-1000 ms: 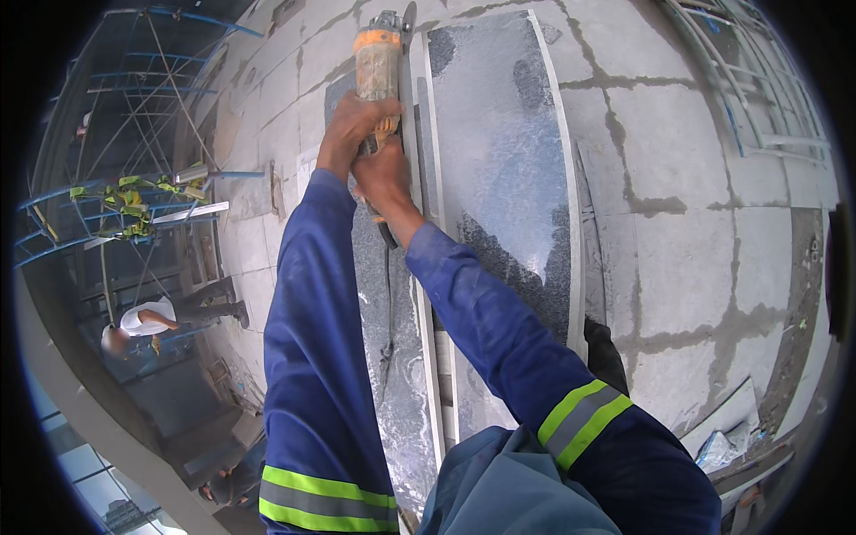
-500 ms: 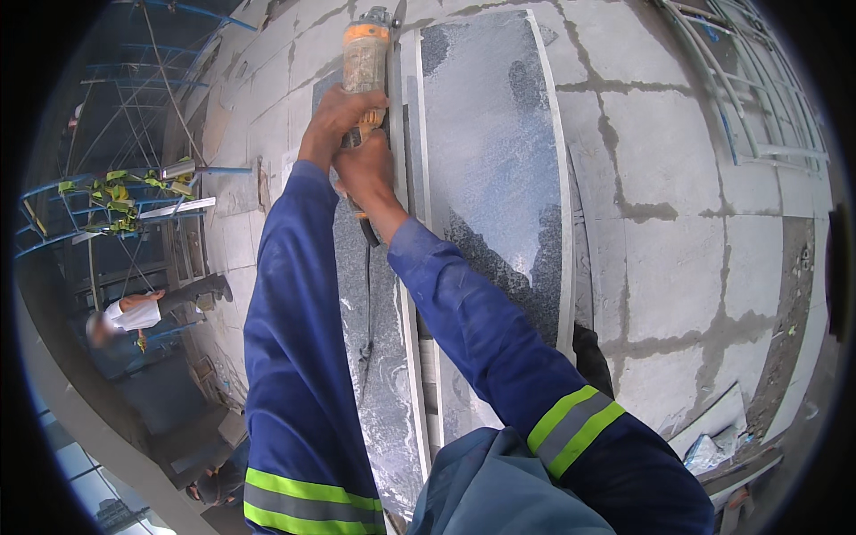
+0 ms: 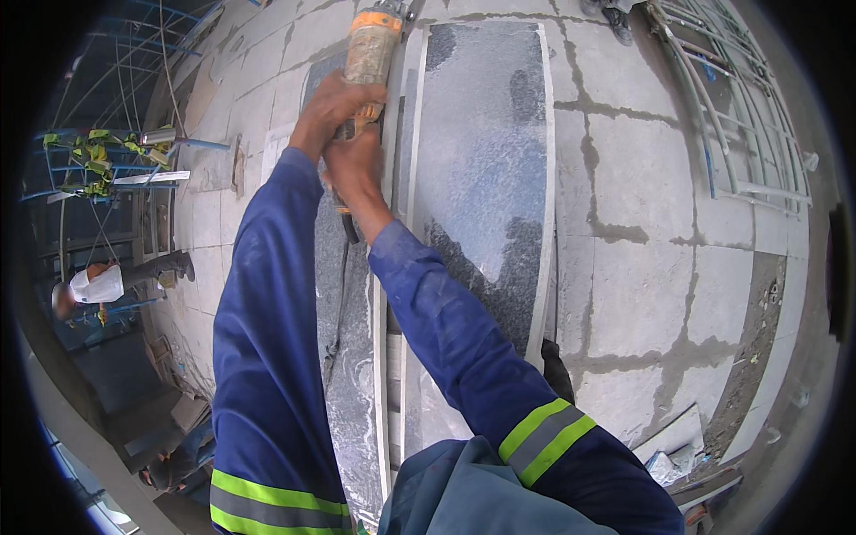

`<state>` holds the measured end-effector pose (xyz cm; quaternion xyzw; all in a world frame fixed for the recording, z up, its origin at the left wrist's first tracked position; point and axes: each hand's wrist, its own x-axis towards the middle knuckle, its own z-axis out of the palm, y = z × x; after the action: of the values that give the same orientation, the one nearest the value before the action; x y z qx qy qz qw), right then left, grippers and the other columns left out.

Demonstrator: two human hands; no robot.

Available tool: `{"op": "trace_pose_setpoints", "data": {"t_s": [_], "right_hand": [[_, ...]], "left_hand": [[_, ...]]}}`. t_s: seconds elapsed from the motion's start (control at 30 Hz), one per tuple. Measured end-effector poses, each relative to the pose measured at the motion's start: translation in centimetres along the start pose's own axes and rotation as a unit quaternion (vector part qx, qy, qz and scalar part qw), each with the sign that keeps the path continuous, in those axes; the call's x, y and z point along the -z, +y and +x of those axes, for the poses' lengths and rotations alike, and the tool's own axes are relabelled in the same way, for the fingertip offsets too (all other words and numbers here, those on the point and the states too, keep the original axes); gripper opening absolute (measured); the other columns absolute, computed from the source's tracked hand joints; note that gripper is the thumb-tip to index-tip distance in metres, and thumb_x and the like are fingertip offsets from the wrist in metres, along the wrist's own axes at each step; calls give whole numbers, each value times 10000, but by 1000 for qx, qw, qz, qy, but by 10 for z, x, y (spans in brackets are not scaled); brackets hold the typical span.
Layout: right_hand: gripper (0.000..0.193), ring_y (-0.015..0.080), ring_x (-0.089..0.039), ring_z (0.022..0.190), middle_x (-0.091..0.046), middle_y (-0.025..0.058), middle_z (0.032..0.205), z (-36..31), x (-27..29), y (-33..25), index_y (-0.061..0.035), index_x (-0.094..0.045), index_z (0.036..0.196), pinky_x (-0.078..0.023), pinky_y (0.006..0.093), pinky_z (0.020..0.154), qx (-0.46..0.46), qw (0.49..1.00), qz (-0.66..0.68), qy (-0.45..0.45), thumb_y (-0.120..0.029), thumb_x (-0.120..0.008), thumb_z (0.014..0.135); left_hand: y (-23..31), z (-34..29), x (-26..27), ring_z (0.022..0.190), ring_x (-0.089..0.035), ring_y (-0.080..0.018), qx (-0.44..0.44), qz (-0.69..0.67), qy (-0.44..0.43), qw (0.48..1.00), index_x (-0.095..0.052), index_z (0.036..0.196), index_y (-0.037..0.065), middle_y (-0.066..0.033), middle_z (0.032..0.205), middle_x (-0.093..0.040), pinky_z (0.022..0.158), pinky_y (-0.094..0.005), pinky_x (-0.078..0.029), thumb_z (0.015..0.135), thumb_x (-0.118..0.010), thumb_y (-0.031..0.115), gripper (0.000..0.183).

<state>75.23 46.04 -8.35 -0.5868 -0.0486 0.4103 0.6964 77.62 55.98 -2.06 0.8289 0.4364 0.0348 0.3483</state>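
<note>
An angle grinder (image 3: pixel 373 55) with a dusty body and an orange band is held in both my hands, pointing away from me. My left hand (image 3: pixel 337 105) wraps round the middle of its body. Just behind it, my right hand (image 3: pixel 357 163) grips the rear part, where a black cord (image 3: pixel 342 276) trails toward me. The grinder's head is at the top edge of the view, and its disc cannot be made out clearly. Below it runs the gap between a dust-streaked dark stone slab (image 3: pixel 352 374) on the left and another dusty grey slab (image 3: pixel 481 134) on the right.
Pale paving with dark joints (image 3: pixel 646 294) spreads to the right. A metal frame (image 3: pixel 731 116) lies at the far right, with someone's shoes (image 3: pixel 615 22) near it. On the left are blue scaffolding (image 3: pixel 134 303) and a person in a white top (image 3: pixel 96 283).
The view has shifted, so the surroundings sit further left. My hands and the grinder are slightly further forward along the slab. A person's shoes have appeared at the top right.
</note>
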Motion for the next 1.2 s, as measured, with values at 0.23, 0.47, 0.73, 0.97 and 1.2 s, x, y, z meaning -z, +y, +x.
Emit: {"op": "trace_pose_setpoints", "data": {"t_s": [0.23,0.47,0.73,0.97,1.2], "right_hand": [[597,445,-849,795,-803,347,1023,-14,1,-10,156,-565,1289,-677,513,716,-13,1000,23,4,-207,-892,946],[644,520,-844,974,-797,385,1134,-6,-4,-6,150,-571,1316,-676,567,863,3,1000,13,-1,-263,-899,947],[564,379,-844,713,-816,299,1040,16,-15,11,168,-601,1313,-662,421,570,18,999,19,31,-154,-869,936],[586,374,-858,773,-806,308,1115,12,-20,8,178,-582,1331,-694,410,591,5,999,22,23,-157,-870,946],[566,364,-852,751,-805,306,1084,6,-13,9,184,-573,1306,-685,410,576,13,999,8,29,-141,-869,948]], "left_hand": [[1,-6,4,1111,-823,-373,-1,-23,-13,1000,-757,1389,-108,-264,1256,-830,995,-471,-641,723,-962,411,869],[-5,8,7,1080,-819,-358,1,-5,-24,1000,-767,1375,-96,-249,1242,-833,976,-464,-641,714,-967,400,850],[5,9,10,1126,-775,-313,22,-1,-85,996,-726,1449,-47,-197,1273,-802,1008,-425,-603,755,-968,422,871],[-4,14,14,1095,-782,-305,16,-6,-72,997,-716,1443,-52,-191,1235,-801,974,-431,-619,762,-971,415,864],[3,-1,8,1034,-791,-291,-3,-36,-83,996,-692,1444,-85,-199,1230,-790,930,-412,-643,784,-968,363,844]]}}
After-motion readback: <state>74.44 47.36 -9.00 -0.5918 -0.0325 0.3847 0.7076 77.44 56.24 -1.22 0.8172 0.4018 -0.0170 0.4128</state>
